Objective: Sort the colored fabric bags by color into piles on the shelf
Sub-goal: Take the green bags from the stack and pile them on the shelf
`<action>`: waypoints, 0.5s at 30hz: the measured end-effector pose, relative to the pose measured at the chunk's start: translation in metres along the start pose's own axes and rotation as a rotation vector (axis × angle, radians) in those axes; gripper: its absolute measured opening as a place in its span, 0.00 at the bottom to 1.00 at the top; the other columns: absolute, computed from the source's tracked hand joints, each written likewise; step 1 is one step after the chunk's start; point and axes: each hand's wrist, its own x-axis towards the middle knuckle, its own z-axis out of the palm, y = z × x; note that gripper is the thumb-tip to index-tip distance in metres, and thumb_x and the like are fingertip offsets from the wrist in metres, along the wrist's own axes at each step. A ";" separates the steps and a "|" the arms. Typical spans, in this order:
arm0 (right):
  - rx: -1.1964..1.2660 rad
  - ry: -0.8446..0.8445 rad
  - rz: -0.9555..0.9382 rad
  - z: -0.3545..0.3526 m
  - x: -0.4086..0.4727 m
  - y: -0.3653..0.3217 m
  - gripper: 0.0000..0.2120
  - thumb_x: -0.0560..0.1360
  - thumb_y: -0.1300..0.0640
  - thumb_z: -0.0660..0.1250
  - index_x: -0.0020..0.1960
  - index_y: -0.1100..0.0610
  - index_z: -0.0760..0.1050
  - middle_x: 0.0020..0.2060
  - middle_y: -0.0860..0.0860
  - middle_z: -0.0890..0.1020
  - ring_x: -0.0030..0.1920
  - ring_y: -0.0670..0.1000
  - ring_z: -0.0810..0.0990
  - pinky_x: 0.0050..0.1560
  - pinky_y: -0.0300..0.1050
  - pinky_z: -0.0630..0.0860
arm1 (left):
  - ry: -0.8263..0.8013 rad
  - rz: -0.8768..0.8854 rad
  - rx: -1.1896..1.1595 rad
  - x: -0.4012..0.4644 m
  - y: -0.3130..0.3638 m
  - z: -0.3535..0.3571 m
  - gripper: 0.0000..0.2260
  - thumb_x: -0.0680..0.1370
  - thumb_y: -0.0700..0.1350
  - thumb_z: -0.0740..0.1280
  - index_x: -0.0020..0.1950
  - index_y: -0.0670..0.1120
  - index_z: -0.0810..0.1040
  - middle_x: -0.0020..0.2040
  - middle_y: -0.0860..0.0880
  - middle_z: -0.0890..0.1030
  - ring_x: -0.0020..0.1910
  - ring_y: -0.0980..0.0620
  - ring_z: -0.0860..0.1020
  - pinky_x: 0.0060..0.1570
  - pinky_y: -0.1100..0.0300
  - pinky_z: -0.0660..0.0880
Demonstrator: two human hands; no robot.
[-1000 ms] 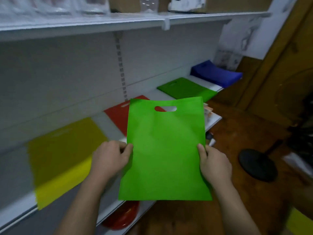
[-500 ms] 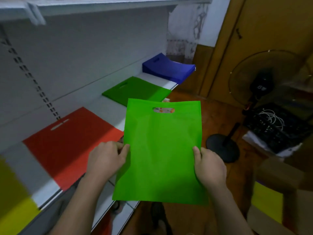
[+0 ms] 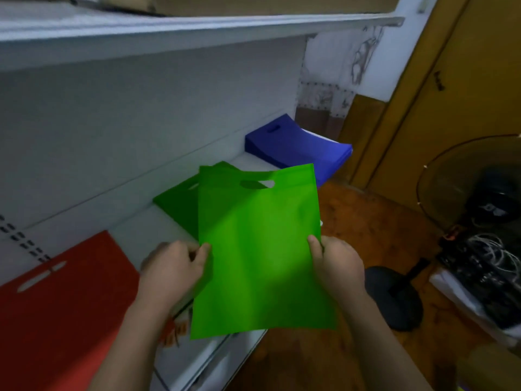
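A bright green fabric bag (image 3: 259,249) with a die-cut handle slot near its top edge is held up flat in front of the shelf (image 3: 135,230), tilted a little so its upper right corner stands highest. The left hand (image 3: 172,270) pinches the bag's left edge, thumb on the front face and the other fingers curled behind; the right hand (image 3: 337,266) pinches the right edge in the same way, thumb forward. Both grips are pressed onto the fabric at about mid-height, and the lower part of the bag hangs free below them, past the front lip of the shelf. Directly behind the held bag, and partly hidden by it, lies a darker green pile (image 3: 177,204) flat on the white shelf board; one upper corner of that pile shows just above the held bag's top edge. To the right, farther along the shelf, sits a thick blue pile (image 3: 296,145), its stack bowed downward in the middle and its handle slot facing the back panel. To the left, near the camera, a red pile (image 3: 62,300) lies flat with its slot toward the back wall. An upper shelf board (image 3: 197,29) runs across the top. On the wooden floor (image 3: 375,227) at the right stands a pedestal fan (image 3: 476,198) with a round dark base.
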 end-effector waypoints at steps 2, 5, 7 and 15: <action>-0.011 -0.011 -0.035 0.004 0.030 -0.005 0.21 0.81 0.44 0.53 0.43 0.58 0.75 0.43 0.58 0.80 0.47 0.60 0.78 0.43 0.50 0.70 | -0.009 -0.034 0.030 0.015 -0.001 0.000 0.22 0.78 0.61 0.61 0.29 0.50 0.70 0.32 0.47 0.77 0.38 0.44 0.80 0.34 0.59 0.68; -0.021 -0.014 -0.137 0.014 0.083 -0.015 0.21 0.81 0.44 0.54 0.45 0.58 0.78 0.45 0.58 0.82 0.49 0.61 0.79 0.44 0.50 0.72 | -0.069 -0.143 0.013 0.036 -0.004 0.005 0.19 0.78 0.61 0.60 0.34 0.51 0.72 0.36 0.47 0.77 0.40 0.44 0.80 0.36 0.59 0.70; -0.010 -0.041 -0.216 0.019 0.117 -0.028 0.20 0.81 0.44 0.55 0.44 0.57 0.76 0.44 0.59 0.82 0.48 0.61 0.79 0.42 0.50 0.70 | -0.076 -0.216 0.027 0.045 -0.003 0.009 0.19 0.78 0.61 0.59 0.36 0.49 0.74 0.36 0.47 0.76 0.41 0.45 0.80 0.36 0.59 0.69; 0.056 -0.185 -0.551 0.072 0.229 -0.070 0.23 0.81 0.46 0.55 0.30 0.54 0.66 0.27 0.50 0.71 0.27 0.51 0.71 0.33 0.42 0.61 | -0.079 -0.501 0.143 0.072 0.008 0.030 0.18 0.80 0.59 0.57 0.49 0.47 0.78 0.49 0.47 0.81 0.49 0.46 0.80 0.45 0.58 0.74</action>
